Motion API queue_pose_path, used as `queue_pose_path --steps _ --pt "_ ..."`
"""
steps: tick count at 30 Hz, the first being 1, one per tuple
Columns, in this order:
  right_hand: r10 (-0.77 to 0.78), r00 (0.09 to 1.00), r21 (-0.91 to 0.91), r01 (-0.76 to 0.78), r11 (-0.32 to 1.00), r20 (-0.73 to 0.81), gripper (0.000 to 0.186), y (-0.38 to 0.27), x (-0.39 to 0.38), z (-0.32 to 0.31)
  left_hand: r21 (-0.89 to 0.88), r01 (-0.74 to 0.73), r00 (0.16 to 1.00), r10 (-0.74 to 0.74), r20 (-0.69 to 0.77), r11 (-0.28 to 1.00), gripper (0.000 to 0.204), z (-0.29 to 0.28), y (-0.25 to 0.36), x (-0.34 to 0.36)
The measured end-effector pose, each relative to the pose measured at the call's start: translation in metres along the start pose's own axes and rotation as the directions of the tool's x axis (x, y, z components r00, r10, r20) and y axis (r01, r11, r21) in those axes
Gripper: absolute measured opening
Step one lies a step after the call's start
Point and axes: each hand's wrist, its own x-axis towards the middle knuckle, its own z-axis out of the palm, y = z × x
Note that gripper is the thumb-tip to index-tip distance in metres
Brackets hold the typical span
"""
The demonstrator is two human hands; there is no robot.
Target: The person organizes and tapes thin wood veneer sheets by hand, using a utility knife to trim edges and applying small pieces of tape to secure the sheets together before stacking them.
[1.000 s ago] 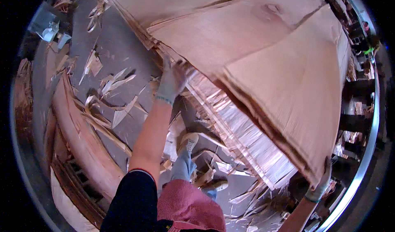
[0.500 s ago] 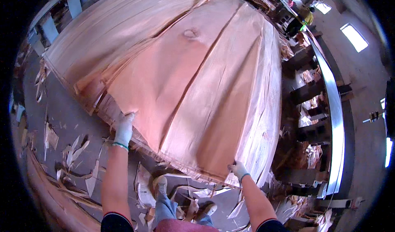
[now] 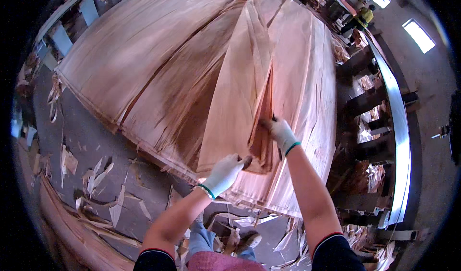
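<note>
A broad pile of thin wood veneer sheets point(image 3: 158, 79) spreads in front of me, pinkish tan with long creases and splits. On its near middle a veneer sheet point(image 3: 223, 122) lies gathered into lengthwise folds, with a darker, reddish gap along its right side. My left hand point(image 3: 224, 174), in a white glove with darkened fingertips, is closed at the near edge of the folded sheet. Farther up and to the right, my right hand point(image 3: 281, 132), gloved alike, is closed at the fold beside the gap. Its fingertips are slightly blurred, and the hands are apart.
Veneer scraps point(image 3: 96, 177) litter the grey floor around my feet. A long metal rail point(image 3: 391, 141) on dark supports runs along the right. At the far right a person in a yellow top point(image 3: 366, 15) stands near the rail. Curved veneer point(image 3: 72, 228) lies at lower left.
My left hand has moved right from the pile's left near edge, and the sheet has been drawn into folds at the middle. My right hand has moved up, away from the near edge.
</note>
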Motion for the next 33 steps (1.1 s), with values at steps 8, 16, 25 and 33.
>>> queue_pose_path --steps 8,16,25,33 --pt "-0.038 0.928 -0.195 -0.038 0.980 -0.371 0.029 0.127 -0.050 0.044 0.066 -0.073 0.974 0.057 0.221 0.995 0.022 0.033 -0.018 -0.053" --pt "0.383 0.920 0.250 -0.352 0.902 -0.086 0.025 0.197 -0.067 0.076 0.177 -0.107 0.966 0.061 0.250 0.978 0.022 0.069 -0.069 -0.110" --pt "0.296 0.819 0.392 -0.095 0.915 -0.491 0.013 0.367 -0.139 -0.042 0.367 0.538 0.830 -0.399 -0.390 0.759 0.061 0.037 -0.184 -0.007" --pt "0.582 0.654 0.545 -0.295 0.785 -0.484 0.017 0.326 -0.188 -0.039 0.481 0.812 0.433 -0.893 -0.120 0.329 0.063 0.016 -0.263 -0.028"
